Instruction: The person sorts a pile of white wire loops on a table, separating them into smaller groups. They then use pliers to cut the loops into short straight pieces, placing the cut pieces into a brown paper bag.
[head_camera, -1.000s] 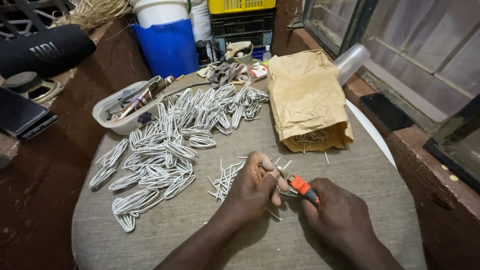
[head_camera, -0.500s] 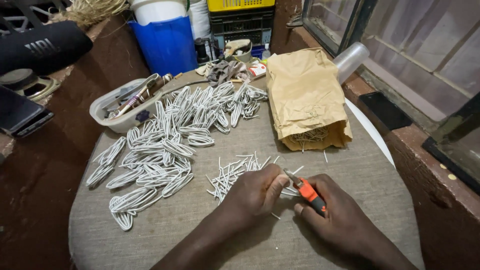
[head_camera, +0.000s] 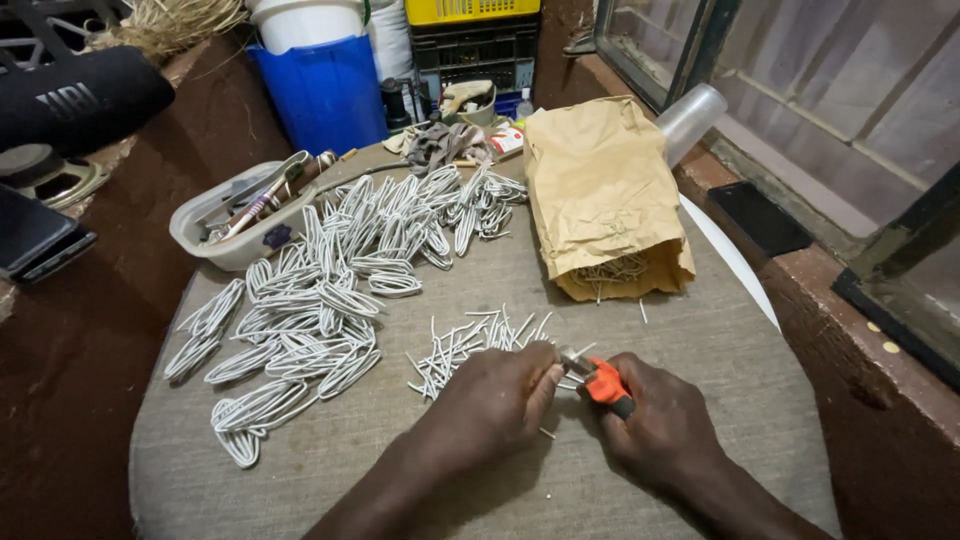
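Note:
My right hand (head_camera: 665, 425) grips orange-handled pliers (head_camera: 600, 377) whose metal jaws point left. My left hand (head_camera: 492, 400) is closed around a short white wire piece held at the jaws; the piece itself is mostly hidden by my fingers. Just above both hands lies a small heap of short cut white wire pieces (head_camera: 470, 345). To the left, a large spread of white wire loops (head_camera: 330, 290) covers the round grey cloth-covered table (head_camera: 330, 470).
A brown paper bag (head_camera: 600, 190) lies open at the back right with wire bits in its mouth. A clear plastic tub of tools (head_camera: 235, 215) sits back left, a blue bucket (head_camera: 325, 90) behind it. A black speaker (head_camera: 75, 95) rests far left.
Both hands have stayed together at the pliers, shifting slightly on the table. The view has tilted a little; the piles have not moved.

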